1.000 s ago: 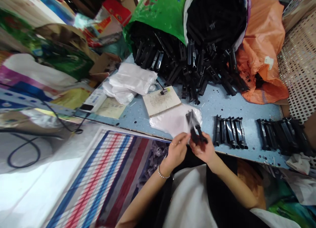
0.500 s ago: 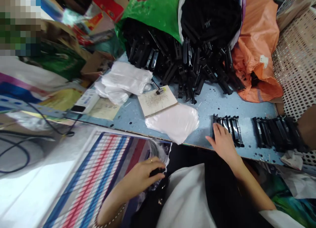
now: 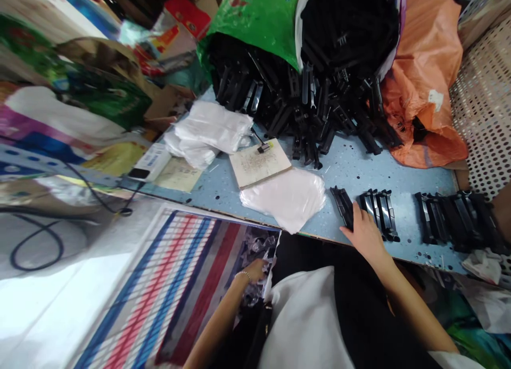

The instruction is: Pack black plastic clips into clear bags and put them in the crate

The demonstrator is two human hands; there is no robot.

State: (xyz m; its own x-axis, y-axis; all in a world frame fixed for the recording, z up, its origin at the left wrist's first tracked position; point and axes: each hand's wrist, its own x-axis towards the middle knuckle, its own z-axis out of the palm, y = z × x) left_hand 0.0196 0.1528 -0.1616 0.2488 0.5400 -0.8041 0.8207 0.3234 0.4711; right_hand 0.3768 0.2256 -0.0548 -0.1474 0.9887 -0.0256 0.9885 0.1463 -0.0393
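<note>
My right hand is at the table's front edge, its thumb and fingers closed on slim black plastic parts that lie tilted. Just right of it, several more such parts stand in a short row with shiny faces. Below the table edge, my left hand reaches down among crumpled clear plastic packets; its fingertips are hard to make out there. A stack of flat white bags lies between the hands on the table, partly under a worn pad.
At the back, black parts spill from a green bag and a white sack. An orange sack and a perforated crate stand at right. Another row of black parts lies front right. White folded bags sit at left.
My left hand has moved down and away from my lap into the packets below the table. My right hand has drawn black parts left, apart from the short row.
</note>
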